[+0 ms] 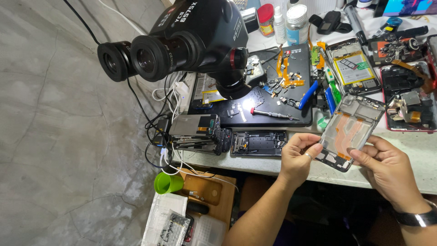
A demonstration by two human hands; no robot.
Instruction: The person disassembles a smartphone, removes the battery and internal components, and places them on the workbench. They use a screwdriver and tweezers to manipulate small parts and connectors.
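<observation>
An opened phone frame (pixel 353 130) with an orange flex cable inside is held between both hands above the white bench edge. My left hand (pixel 298 157) pinches its lower left edge with thumb and fingers. On the lower right edge rests my right hand (pixel 389 168), wearing a wrist watch, with the thumb pressed against the frame. A black phone mid-frame (pixel 258 143) lies flat on the bench just left of my left hand.
A black stereo microscope (pixel 191 38) hangs over a black work mat (pixel 273 116) strewn with small parts, a screwdriver (pixel 273 114) and blue-handled pliers (pixel 314 91). Opened phones (pixel 355 68) and bottles (pixel 296 23) fill the back right. Cables and a green cup (pixel 167 183) sit lower left.
</observation>
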